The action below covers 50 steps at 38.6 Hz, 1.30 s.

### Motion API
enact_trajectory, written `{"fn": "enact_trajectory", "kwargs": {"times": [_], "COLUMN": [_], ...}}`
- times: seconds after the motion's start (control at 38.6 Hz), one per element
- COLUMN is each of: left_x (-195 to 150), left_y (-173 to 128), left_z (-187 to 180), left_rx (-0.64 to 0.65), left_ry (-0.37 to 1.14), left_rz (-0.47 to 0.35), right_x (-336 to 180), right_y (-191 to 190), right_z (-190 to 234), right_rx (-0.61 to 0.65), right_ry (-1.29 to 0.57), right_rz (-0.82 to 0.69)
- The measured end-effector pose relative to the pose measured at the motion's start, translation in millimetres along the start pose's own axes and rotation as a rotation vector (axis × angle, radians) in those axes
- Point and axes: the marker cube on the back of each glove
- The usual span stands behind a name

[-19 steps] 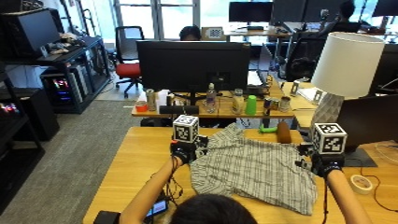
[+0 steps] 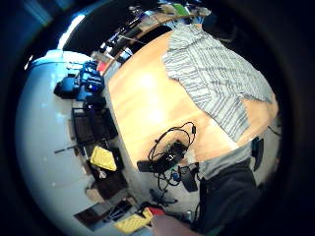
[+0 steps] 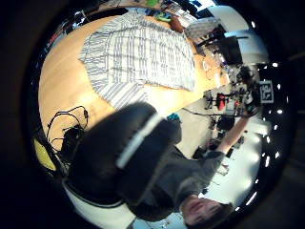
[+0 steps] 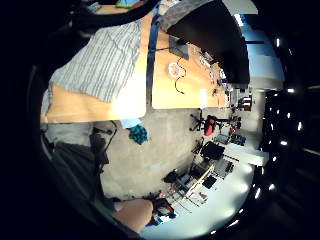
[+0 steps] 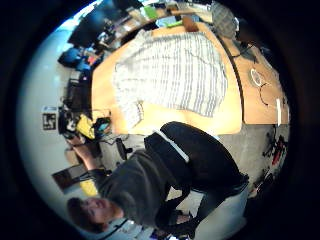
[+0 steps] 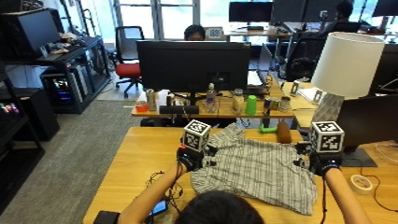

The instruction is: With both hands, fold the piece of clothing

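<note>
A grey-and-white plaid shirt (image 6: 258, 171) lies spread flat on the light wooden table (image 6: 131, 163), its collar end pointing toward 12 o'clock and its hem near the person's head at 6 o'clock. The left hand (image 6: 190, 158) in its black glove is raised above the table at the shirt's 9 o'clock edge, and the right hand (image 6: 324, 163) is raised at the shirt's 3 o'clock edge; I cannot tell how the fingers of either hand are set. At about 4 o'clock from the shirt a roll of pale tape (image 6: 360, 184) rests on the table, and a tangle of black cables (image 6: 163, 182) lies at 8 o'clock.
</note>
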Motion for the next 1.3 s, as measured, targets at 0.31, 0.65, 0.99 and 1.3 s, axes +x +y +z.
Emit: {"fn": "enact_trajectory", "kwargs": {"times": [0.31,0.65,0.99,1.3], "left_x": [52.2,62.6,67.6,67.2], "left_y": [-1.7,-25.8,-1.4,-26.6], "left_z": [74.3,149.4,210.5,200.2], "left_rx": [-0.150,-0.262,-0.458,-0.134], "left_ry": [-0.119,-0.074,-0.028,-0.049], "left_rz": [0.138,0.132,0.017,0.070], "right_x": [-22.5,-18.3,-6.6,-2.7], "right_y": [-1.1,-21.0,-27.0,-31.2], "right_z": [28.3,76.4,117.8,140.1], "right_rx": [-0.063,-0.134,-0.216,-0.260], "right_ry": [0.047,0.036,0.030,0.002], "right_rz": [-0.061,-0.064,-0.047,-0.055]}}
